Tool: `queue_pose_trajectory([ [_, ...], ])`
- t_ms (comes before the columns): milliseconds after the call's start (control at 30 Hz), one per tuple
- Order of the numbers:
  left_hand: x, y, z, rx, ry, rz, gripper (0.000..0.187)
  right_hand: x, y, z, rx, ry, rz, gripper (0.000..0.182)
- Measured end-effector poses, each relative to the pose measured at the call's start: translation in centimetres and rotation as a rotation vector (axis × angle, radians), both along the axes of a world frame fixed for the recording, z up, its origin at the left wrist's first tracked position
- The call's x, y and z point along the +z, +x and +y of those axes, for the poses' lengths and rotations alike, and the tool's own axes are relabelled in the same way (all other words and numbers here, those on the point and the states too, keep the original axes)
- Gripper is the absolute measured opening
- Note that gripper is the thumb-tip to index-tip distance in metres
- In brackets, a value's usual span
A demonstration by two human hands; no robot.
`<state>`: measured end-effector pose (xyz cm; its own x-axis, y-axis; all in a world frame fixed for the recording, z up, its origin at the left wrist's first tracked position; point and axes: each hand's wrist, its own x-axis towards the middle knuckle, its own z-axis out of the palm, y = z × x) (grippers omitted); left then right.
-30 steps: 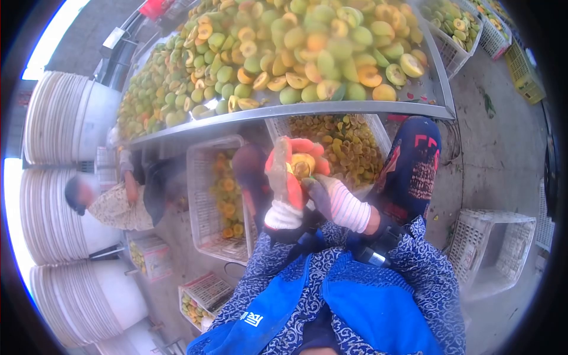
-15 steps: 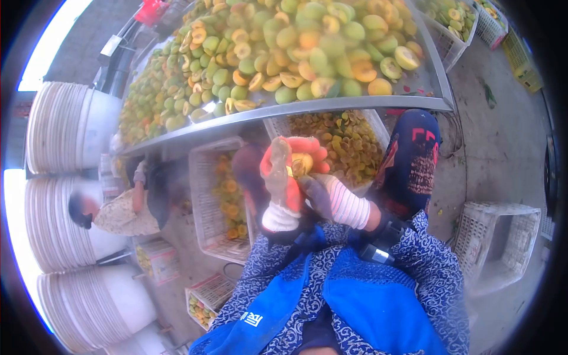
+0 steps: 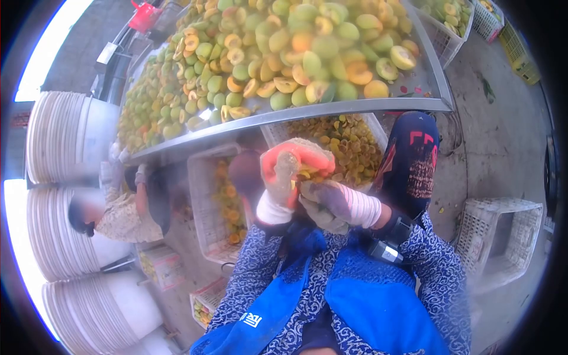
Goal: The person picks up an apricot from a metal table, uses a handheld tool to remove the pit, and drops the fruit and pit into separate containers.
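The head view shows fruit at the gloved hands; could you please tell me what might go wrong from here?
The piece of fruit, mostly hidden between the left hand and right hand, might slip and drop. Some heaped fruit lies close to the metal table edge, so a knock could roll pieces off.

Bright, diffuse daylight where I'm standing, left side blown out white. Glare patch on the metal table point(image 3: 367, 106). Fruit pile point(image 3: 325, 47) hazy, soft focus mid-pile. Dim shade under the table. Fisheye bends edges; corners black.
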<state>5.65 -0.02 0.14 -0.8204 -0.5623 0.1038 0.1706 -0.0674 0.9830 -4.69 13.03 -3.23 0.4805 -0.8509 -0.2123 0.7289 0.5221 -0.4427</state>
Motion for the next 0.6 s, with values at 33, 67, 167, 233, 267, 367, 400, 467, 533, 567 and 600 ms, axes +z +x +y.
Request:
queue_pose_trajectory([
  [33,-0.2,-0.3,0.6,0.026,0.113,0.004,0.063,-0.3,-0.2,-0.2,0.009,0.018,-0.041,0.054],
  [67,-0.3,-0.6,0.9,0.057,0.227,0.008,0.063,-0.7,-0.5,-0.3,0.023,0.036,-0.082,0.055],
  [167,-4.1,-1.0,-0.6,-0.078,0.913,0.236,0.053,-1.7,-1.1,-0.3,0.084,-0.061,-0.200,0.055],
  [233,-4.7,0.0,-1.3,-0.011,0.956,0.196,0.042,-1.5,-1.1,-0.1,0.088,-0.121,-0.254,0.052],
  [267,-4.7,0.6,-1.7,0.043,0.916,0.138,0.040,-0.9,-1.0,0.2,-0.028,-0.103,-0.149,0.051],
  [367,-2.8,2.0,-2.5,0.134,0.916,0.046,0.040,-1.6,-1.6,0.3,-0.365,-0.038,0.015,0.032],
  [400,-2.5,3.0,-2.4,0.135,0.861,0.057,0.042,-3.3,-0.9,-0.1,-0.543,-0.148,0.379,0.027],
  [467,-2.3,4.3,-1.9,0.138,0.751,0.075,0.046,-2.8,0.7,-1.2,-0.876,-0.366,1.117,0.019],
  [533,-1.7,4.9,-1.2,0.115,0.662,0.051,0.047,-2.5,1.3,-0.9,-0.833,-0.396,1.307,0.017],
  [567,-1.3,5.1,-1.0,0.090,0.600,0.022,0.048,-3.0,1.6,-1.2,-0.805,-0.408,1.377,0.017],
  [600,-1.1,5.2,-0.9,0.065,0.537,-0.005,0.048,-3.2,1.7,-1.3,-0.776,-0.420,1.449,0.017],
])
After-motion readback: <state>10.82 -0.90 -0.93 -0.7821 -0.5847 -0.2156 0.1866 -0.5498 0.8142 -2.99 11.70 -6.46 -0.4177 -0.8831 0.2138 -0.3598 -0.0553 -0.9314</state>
